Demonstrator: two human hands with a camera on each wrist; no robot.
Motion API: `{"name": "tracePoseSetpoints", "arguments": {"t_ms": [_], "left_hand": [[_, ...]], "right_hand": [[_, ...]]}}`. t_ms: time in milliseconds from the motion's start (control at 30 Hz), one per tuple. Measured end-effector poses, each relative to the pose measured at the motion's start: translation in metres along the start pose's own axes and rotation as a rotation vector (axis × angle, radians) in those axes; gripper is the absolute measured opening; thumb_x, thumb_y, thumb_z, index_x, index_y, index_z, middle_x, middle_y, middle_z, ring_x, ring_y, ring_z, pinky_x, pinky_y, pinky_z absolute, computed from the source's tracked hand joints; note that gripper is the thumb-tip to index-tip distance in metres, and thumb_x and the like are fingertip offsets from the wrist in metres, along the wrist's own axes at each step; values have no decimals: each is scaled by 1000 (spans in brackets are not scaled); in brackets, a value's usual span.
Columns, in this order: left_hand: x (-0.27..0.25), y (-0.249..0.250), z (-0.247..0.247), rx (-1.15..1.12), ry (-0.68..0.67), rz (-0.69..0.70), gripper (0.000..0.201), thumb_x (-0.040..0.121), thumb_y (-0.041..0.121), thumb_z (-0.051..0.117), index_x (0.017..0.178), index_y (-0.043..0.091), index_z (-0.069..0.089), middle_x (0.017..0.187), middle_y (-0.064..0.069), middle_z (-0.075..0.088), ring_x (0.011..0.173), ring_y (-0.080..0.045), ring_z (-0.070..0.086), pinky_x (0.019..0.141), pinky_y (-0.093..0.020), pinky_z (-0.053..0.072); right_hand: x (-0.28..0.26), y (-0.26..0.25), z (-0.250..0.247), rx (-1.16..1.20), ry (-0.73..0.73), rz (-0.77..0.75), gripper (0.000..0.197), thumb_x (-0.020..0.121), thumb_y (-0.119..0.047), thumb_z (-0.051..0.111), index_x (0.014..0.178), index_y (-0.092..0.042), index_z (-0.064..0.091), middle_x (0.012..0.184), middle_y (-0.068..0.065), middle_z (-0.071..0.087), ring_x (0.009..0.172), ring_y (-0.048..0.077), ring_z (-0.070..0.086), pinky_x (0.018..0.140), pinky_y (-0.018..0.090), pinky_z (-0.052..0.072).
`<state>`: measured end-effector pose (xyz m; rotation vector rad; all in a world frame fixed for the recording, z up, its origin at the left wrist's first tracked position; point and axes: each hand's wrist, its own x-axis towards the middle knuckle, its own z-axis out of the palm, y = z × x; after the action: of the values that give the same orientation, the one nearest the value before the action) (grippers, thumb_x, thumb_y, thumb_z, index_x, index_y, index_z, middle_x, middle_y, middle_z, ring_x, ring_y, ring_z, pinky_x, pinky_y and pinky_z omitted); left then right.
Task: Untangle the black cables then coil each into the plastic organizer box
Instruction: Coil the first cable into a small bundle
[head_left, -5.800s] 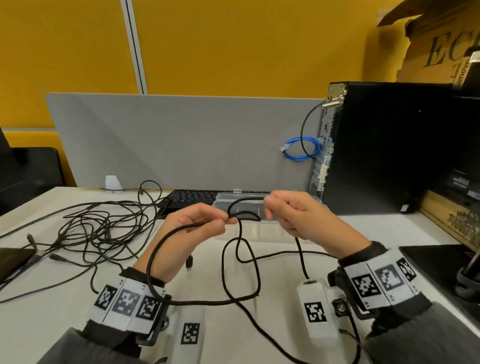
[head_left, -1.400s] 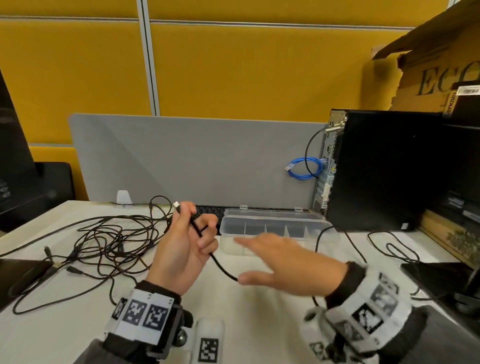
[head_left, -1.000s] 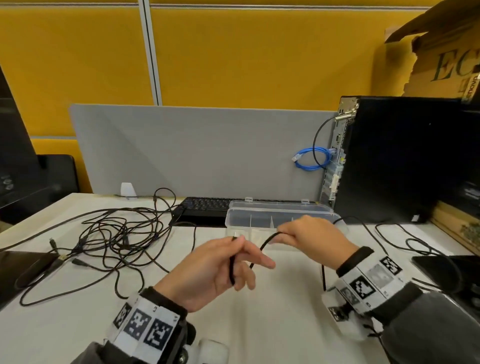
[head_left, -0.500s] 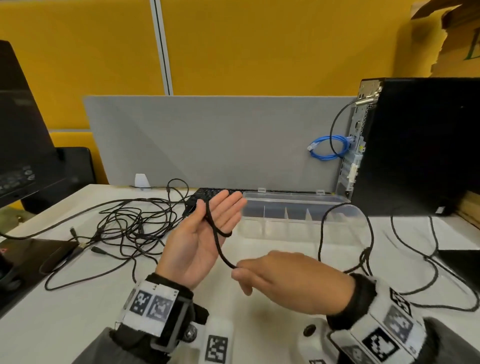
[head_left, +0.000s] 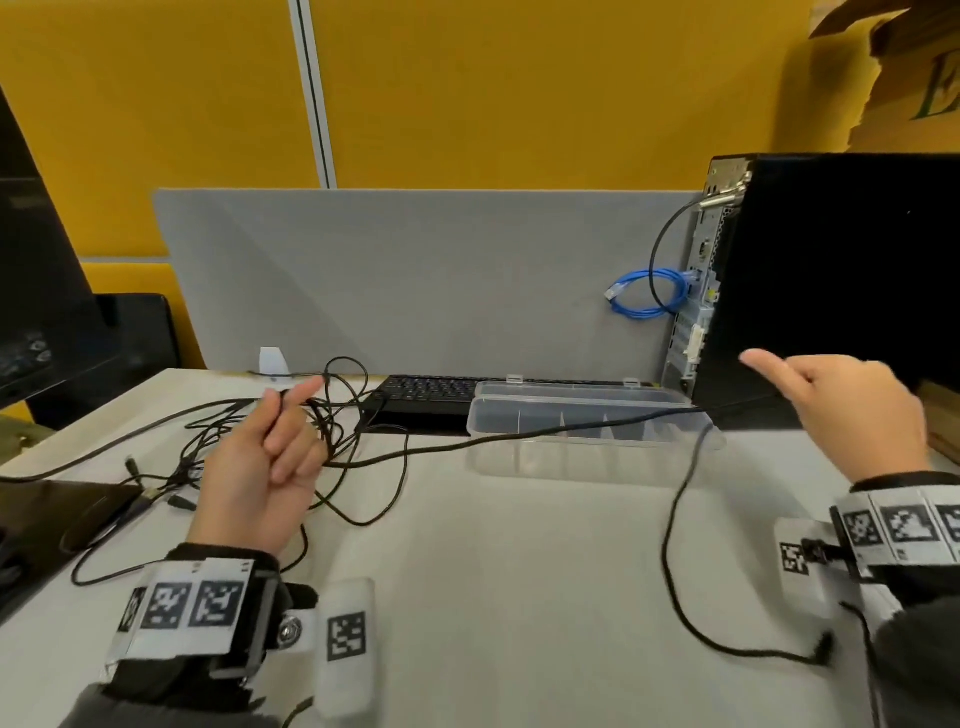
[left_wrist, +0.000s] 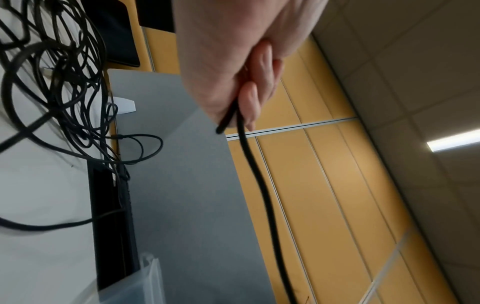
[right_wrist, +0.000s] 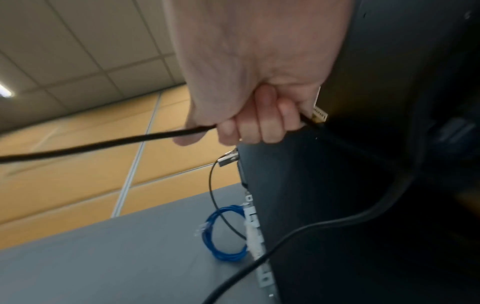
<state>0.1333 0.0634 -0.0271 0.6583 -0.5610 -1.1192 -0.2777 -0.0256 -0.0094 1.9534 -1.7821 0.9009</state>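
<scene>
One black cable (head_left: 519, 434) stretches taut between my two hands, passing over the clear plastic organizer box (head_left: 519, 460) with its dividers. My left hand (head_left: 291, 431) grips the cable near its end, fingers curled; the left wrist view shows the cable (left_wrist: 259, 181) and a short tip sticking out of the fist. My right hand (head_left: 810, 395) is far right in front of the PC tower. In the right wrist view its fingers (right_wrist: 259, 127) curl round the cable (right_wrist: 91, 146). Slack drops from it and trails across the table. A tangle of black cables (head_left: 208, 457) lies at the left.
A black keyboard (head_left: 426, 395) sits behind the box against the grey divider panel. The PC tower (head_left: 831, 260) stands at the right with a coiled blue cable (head_left: 649, 293) behind it. A monitor (head_left: 31, 286) and a dark flat pad (head_left: 52, 514) occupy the left edge.
My right hand has swung from beside the left palm far out to the right, drawing the cable taut over the box. My left fingers have curled round the cable.
</scene>
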Motion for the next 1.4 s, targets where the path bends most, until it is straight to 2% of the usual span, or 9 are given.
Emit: {"name": "tracePoseSetpoints", "arguments": {"t_ms": [133, 200, 400, 567, 700, 833, 1067, 1300, 1400], "left_hand": [[-1, 6, -3, -25, 45, 112, 35, 99, 30, 29, 104, 12, 58, 42, 9, 29, 31, -8, 23, 36, -15, 19], [-2, 0, 0, -13, 15, 122, 35, 99, 31, 29, 105, 13, 58, 43, 8, 29, 31, -7, 23, 36, -15, 20], [-17, -38, 35, 67, -185, 34, 39, 97, 30, 31, 115, 9, 58, 48, 7, 31, 36, -3, 23, 38, -15, 21], [-27, -47, 49, 35, -261, -36, 41, 95, 30, 33, 120, 8, 56, 47, 7, 31, 35, -3, 23, 38, -14, 28], [-31, -46, 49, -65, -303, -138, 38, 89, 31, 42, 102, 6, 68, 47, 6, 37, 34, -3, 32, 40, -16, 39], [-37, -41, 49, 47, -453, -234, 28, 78, 29, 59, 68, 8, 74, 72, -8, 69, 56, -14, 64, 47, -19, 49], [-45, -62, 55, 535, -719, -380, 46, 96, 28, 39, 102, -12, 59, 105, -18, 69, 79, -21, 69, 68, -21, 51], [-32, -61, 48, 163, -356, -239, 45, 94, 30, 31, 107, -2, 60, 105, -18, 70, 100, -21, 67, 88, -26, 53], [-34, -55, 48, 23, -371, -246, 47, 94, 28, 31, 100, 0, 69, 93, -12, 73, 79, -14, 71, 72, -20, 57]], "right_hand": [[-2, 20, -6, -401, -156, 118, 86, 88, -33, -18, 119, -10, 58, 59, 9, 38, 43, 19, 30, 43, 30, 27], [-3, 6, -9, -569, -286, 82, 61, 94, -30, -4, 138, -27, 38, 82, 3, 53, 67, 23, 56, 62, 36, 48], [-34, -132, -16, 313, -727, -320, 49, 92, -56, 29, 130, -32, 49, 129, -12, 53, 119, 11, 47, 105, 37, 32], [-77, -179, 3, 681, -1147, -559, 30, 99, -41, 37, 110, -21, 56, 91, 0, 66, 81, 7, 57, 80, 19, 41], [-65, -161, 21, 750, -1075, -461, 30, 100, -32, 38, 73, -22, 47, 65, -9, 46, 52, -2, 45, 57, 16, 43], [-44, -136, 31, 602, -581, -415, 31, 92, -47, 37, 72, -27, 49, 64, -8, 53, 61, 3, 51, 61, 21, 39], [-48, -151, 14, 533, -58, -366, 32, 91, -51, 37, 84, -26, 56, 60, -10, 56, 55, 11, 52, 53, 38, 47], [-91, -193, -17, 503, -704, -572, 23, 102, -36, 24, 113, -25, 41, 82, 4, 54, 78, 29, 54, 72, 40, 46], [-87, -187, -5, 432, -869, -530, 26, 102, -38, 24, 100, -28, 47, 80, -4, 49, 81, 21, 50, 73, 35, 40]]}}
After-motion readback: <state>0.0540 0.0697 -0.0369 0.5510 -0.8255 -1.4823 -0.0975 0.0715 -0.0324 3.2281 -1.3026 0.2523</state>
